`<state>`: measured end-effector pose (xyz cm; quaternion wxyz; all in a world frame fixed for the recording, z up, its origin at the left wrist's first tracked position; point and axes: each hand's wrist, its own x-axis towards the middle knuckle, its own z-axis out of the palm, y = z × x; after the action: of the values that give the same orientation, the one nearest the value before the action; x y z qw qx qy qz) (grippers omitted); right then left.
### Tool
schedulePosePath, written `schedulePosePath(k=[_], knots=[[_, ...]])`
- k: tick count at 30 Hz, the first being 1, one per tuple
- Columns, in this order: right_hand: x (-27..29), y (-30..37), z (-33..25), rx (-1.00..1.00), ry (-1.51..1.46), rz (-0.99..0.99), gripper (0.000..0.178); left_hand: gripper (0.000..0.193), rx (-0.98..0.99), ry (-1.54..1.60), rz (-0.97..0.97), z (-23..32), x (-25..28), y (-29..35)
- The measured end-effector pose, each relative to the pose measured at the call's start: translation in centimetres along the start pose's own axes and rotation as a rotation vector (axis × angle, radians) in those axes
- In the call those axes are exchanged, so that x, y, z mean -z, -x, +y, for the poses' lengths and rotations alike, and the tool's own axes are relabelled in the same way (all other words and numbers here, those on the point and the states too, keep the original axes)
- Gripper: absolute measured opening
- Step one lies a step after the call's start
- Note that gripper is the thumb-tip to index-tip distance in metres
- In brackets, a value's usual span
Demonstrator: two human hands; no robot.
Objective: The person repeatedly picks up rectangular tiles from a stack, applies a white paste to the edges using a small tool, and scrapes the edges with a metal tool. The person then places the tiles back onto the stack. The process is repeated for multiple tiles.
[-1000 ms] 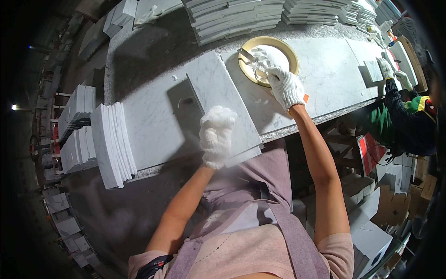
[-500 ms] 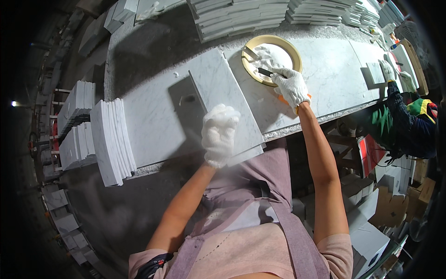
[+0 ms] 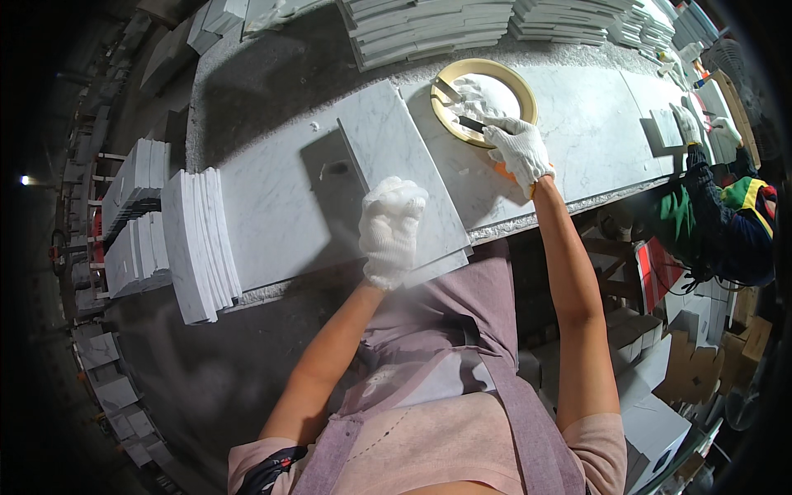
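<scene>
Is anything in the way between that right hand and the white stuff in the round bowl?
Nothing visible blocks it. The right hand is at the near side of the bowl, and its dark tool points in over the white stuff. A second blade rests off to the left.

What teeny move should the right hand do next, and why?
Maybe the right hand should dip the dark end of its tool and scoop up a little white paste. That seems sensible because the tool's dark end is already at the paste in the yellow bowl, while the left hand is by the marble slab.
</scene>
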<state>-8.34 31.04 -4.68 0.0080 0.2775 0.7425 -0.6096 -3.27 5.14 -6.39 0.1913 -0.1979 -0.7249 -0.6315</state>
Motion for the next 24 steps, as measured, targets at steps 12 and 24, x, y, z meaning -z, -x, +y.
schedulePosePath(k=[12, 24], knots=[[2.5, 7.6, -0.3, 0.019, -0.109, -0.017, 0.036, 0.020, 0.077, 0.038, 0.049, 0.3, -0.1, 0.1], [1.1, 20.5, 2.4, -0.176, -0.205, -0.104, 0.035, 0.026, 0.108, -0.035, -0.024, -0.6, 0.5, 0.5]])
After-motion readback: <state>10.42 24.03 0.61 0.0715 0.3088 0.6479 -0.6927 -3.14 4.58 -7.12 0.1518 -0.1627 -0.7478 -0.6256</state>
